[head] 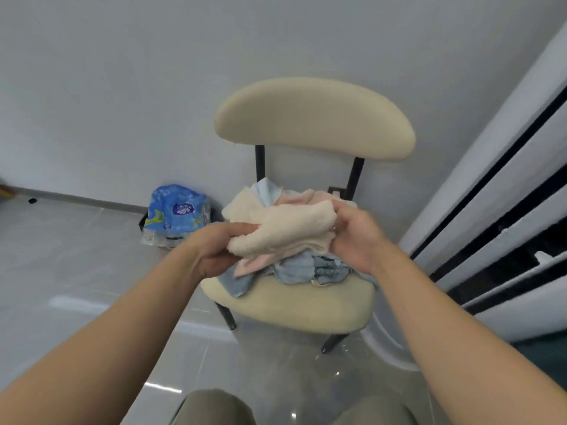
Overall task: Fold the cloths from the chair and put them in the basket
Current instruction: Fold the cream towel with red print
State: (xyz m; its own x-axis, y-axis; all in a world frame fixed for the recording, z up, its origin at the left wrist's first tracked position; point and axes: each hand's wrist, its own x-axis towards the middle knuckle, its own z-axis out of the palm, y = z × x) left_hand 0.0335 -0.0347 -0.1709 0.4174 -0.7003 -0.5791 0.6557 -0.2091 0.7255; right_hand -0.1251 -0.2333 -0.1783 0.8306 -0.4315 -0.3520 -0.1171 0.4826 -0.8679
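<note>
Both hands, left hand and right hand, pinched the cream cloth above the chair; folding was underway, basket unseen.

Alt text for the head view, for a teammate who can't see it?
The left hand and right hand grip a cream cloth over a pile of pink and blue cloths on a cream chair. A blue plastic pack lies on the floor nearby.
</note>
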